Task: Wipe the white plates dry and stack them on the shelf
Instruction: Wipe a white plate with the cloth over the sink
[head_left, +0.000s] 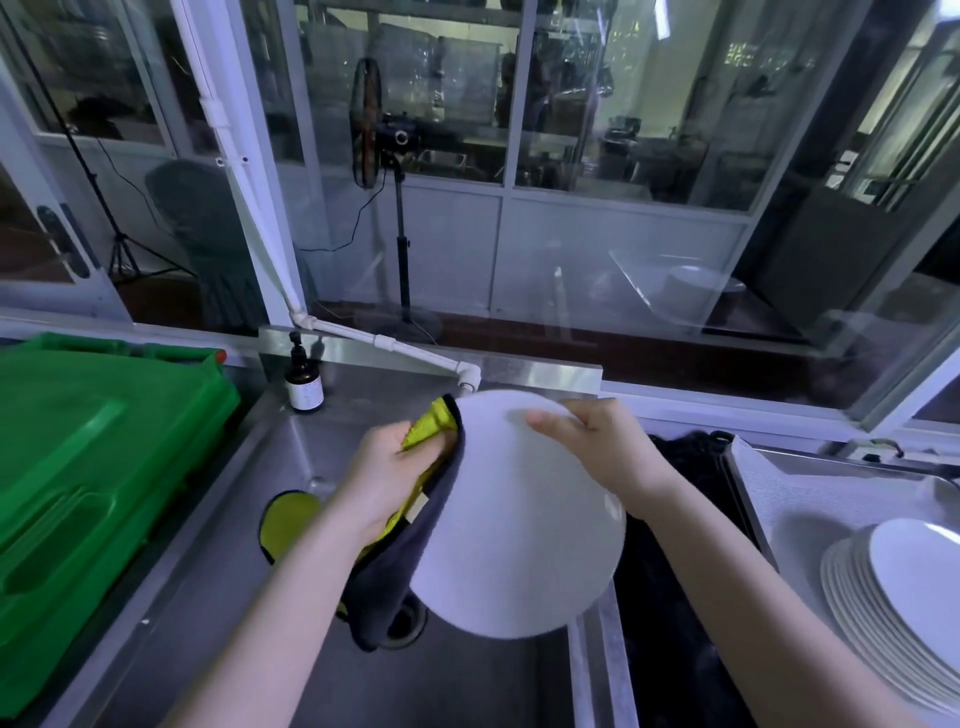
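Left hand (387, 470): curling round the cloth (395, 566), pressing it against the plate's (519, 530) left edge; forearm reaching up from lower left.
Right hand (597, 447): gripping the plate's top rim, fingers bending over it.
Plate: hanging tilted over the sink (467, 686), between both hands.
Stack of plates (872, 587): sitting on the counter (795, 493), far right, well apart.
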